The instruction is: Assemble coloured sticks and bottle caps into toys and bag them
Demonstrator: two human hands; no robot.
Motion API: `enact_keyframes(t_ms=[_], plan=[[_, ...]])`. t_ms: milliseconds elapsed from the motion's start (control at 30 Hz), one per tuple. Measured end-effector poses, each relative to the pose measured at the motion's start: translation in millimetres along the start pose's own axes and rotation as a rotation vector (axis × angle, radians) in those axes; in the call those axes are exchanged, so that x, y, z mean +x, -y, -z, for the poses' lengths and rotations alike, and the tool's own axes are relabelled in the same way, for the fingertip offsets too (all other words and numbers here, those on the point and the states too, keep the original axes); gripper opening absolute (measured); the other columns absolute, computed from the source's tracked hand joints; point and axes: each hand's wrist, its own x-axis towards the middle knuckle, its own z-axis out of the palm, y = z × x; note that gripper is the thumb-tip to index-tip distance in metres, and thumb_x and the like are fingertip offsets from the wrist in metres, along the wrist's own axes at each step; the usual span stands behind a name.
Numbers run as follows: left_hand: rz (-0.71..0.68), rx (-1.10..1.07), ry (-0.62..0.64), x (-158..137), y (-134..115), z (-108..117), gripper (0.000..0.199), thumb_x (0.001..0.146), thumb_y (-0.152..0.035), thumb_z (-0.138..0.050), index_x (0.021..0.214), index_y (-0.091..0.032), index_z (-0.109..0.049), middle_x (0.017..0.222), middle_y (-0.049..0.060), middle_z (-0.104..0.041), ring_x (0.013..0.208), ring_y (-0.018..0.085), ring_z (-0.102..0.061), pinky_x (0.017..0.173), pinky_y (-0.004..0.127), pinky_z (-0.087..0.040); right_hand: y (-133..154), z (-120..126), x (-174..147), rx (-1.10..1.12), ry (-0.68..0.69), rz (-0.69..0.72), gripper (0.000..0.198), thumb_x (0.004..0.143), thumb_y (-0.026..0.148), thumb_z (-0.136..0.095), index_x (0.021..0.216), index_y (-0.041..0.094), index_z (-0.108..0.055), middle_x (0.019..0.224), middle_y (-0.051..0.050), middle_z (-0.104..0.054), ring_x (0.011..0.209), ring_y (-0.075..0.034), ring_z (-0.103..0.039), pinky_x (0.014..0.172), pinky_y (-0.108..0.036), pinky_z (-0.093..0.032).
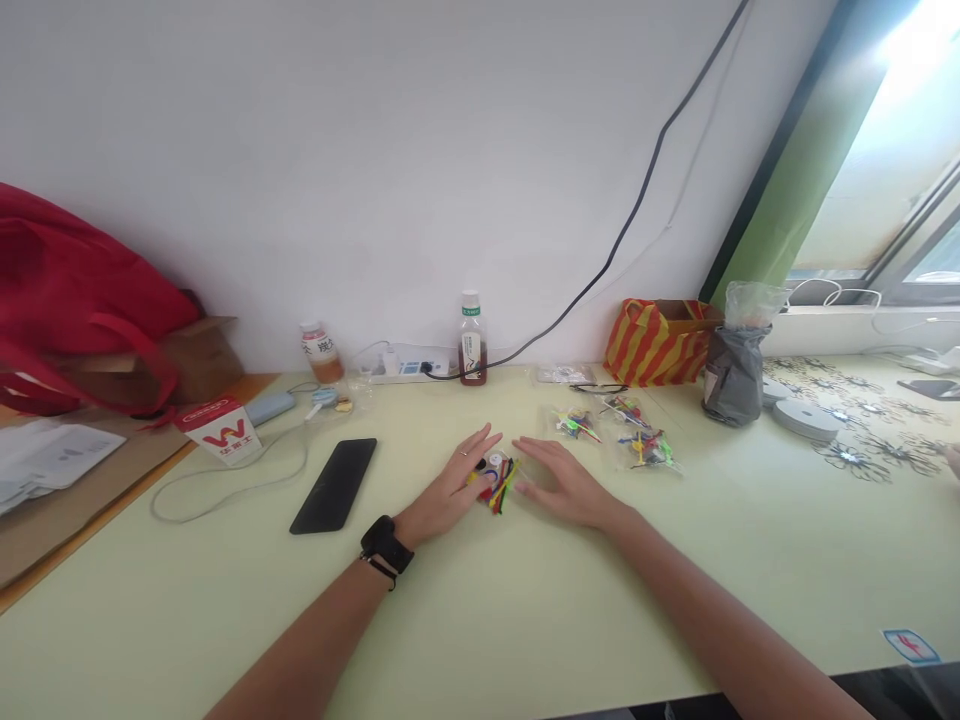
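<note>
A small heap of colourful thin plastic pieces (501, 488), in red, yellow, green and blue, lies on the pale yellow-green table (480, 620). Some round white and black bits show among them. My left hand (454, 485), with a ring and a black wristband, rests at the heap's left side, fingers stretched forward. From the other side my right hand (568, 482) curves toward the heap, its fingers extended and thumb apart. Neither hand visibly grips a piece; the fingertips partly cover the heap. Clear bags of similar colourful pieces (648, 449) lie beyond my right hand.
A black phone (334, 486) and a white cable lie to the left, near a red-and-white box (220, 432). Bottles (472, 345) and a power strip (409, 364) stand along the wall. On the right are a striped bag (660, 342), a grey bag (735, 375) and white discs (806, 420).
</note>
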Motion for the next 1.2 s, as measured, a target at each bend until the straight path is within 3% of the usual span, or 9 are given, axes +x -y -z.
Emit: enact_keyframes(t_ms=[100,167,267,400,533,733,967,1200], plan=[[0.009,-0.033,-0.052,2.1,0.1,6.8,0.060,0.092,-0.019,-0.055,0.151,-0.030,-0.052,0.167,0.003,-0.036,0.154,0.028,-0.032,0.129,0.047,-0.024,0.8,-2.1,-1.2,-0.028,0.089,0.071,0.054,0.093,0.046,-0.069,0.144,0.030,-0.061,0.155,-0.011,-0.053,0.141,-0.034,-0.048,0.118,-0.053,-0.036],[0.021,-0.008,-0.037,3.9,7.0,10.4,0.059,0.084,-0.012,-0.057,0.141,-0.028,-0.060,0.157,0.005,-0.051,0.147,0.029,-0.044,0.127,0.048,-0.030,-3.5,-2.8,-0.4,-0.006,0.086,0.076,0.037,0.096,0.036,-0.066,0.133,0.030,-0.070,0.143,-0.010,-0.064,0.133,-0.031,-0.056,0.113,-0.049,-0.042],[0.012,0.057,-0.044,5.6,18.3,10.5,0.058,0.078,-0.009,-0.061,0.133,-0.027,-0.065,0.145,0.005,-0.061,0.137,0.027,-0.054,0.123,0.046,-0.037,-10.9,-3.8,1.9,0.050,0.035,0.068,0.025,0.098,0.022,-0.061,0.114,0.027,-0.078,0.119,-0.009,-0.074,0.113,-0.026,-0.066,0.101,-0.043,-0.051],[-0.027,0.131,-0.103,6.5,24.8,3.2,0.045,0.086,-0.022,-0.069,0.131,-0.028,-0.065,0.139,0.006,-0.063,0.131,0.027,-0.057,0.118,0.045,-0.043,-14.1,-5.4,3.4,0.096,0.005,0.058,0.022,0.095,0.016,-0.062,0.105,0.026,-0.079,0.104,-0.007,-0.074,0.100,-0.024,-0.067,0.093,-0.040,-0.053],[-0.016,0.182,-0.180,8.2,23.9,-3.3,0.034,0.097,-0.040,-0.065,0.129,-0.029,-0.065,0.133,0.006,-0.063,0.127,0.026,-0.056,0.111,0.043,-0.046,-11.8,-5.9,4.0,0.189,-0.030,0.024,0.021,0.095,0.019,-0.062,0.104,0.026,-0.079,0.100,-0.007,-0.072,0.096,-0.023,-0.066,0.085,-0.036,-0.053],[-0.009,0.255,-0.311,8.5,11.7,0.1,0.026,0.101,-0.041,-0.059,0.121,-0.027,-0.069,0.107,0.006,-0.061,0.110,0.024,-0.056,0.100,0.041,-0.047,-6.6,-2.6,6.0,0.345,-0.062,-0.106,0.016,0.093,0.026,-0.063,0.097,0.022,-0.078,0.092,-0.007,-0.071,0.075,-0.018,-0.063,0.065,-0.030,-0.048],[-0.112,0.238,-0.099,5.2,2.8,-0.2,0.017,0.085,-0.040,-0.080,0.100,-0.031,-0.080,0.105,0.005,-0.064,0.105,0.025,-0.056,0.094,0.039,-0.049,-6.5,-0.6,9.9,0.533,-0.055,-0.211,0.018,0.090,0.036,-0.065,0.091,0.020,-0.074,0.084,-0.005,-0.072,0.072,-0.018,-0.060,0.063,-0.030,-0.045],[-0.100,0.125,-0.110,7.3,5.1,-1.8,0.011,0.084,-0.036,-0.080,0.090,-0.027,-0.077,0.105,0.004,-0.071,0.108,0.025,-0.060,0.096,0.039,-0.050,-8.7,4.5,10.5,0.709,-0.091,-0.339,0.025,0.082,0.042,-0.075,0.093,0.020,-0.076,0.083,-0.003,-0.070,0.071,-0.017,-0.060,0.069,-0.032,-0.047]])
